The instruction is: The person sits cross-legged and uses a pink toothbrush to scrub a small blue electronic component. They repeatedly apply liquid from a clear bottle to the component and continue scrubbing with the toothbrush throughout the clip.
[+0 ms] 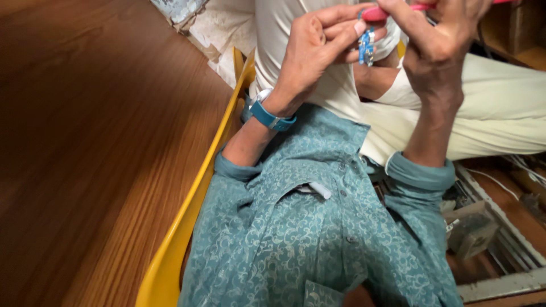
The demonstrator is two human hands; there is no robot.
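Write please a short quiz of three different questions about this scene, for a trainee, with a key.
1. True or false: the left hand wears a blue wristwatch.
2. What colour is the small part pinched in the left hand's fingers? A) blue B) green C) black
3. Fill in: the right hand holds a tool with ____ handles.

Key
1. True.
2. A: it is blue, with some white; what kind of part it is cannot be told.
3. Pink. The right hand's grip is closed around them at the top edge of the view, above the cream trousers and the yellow chair.
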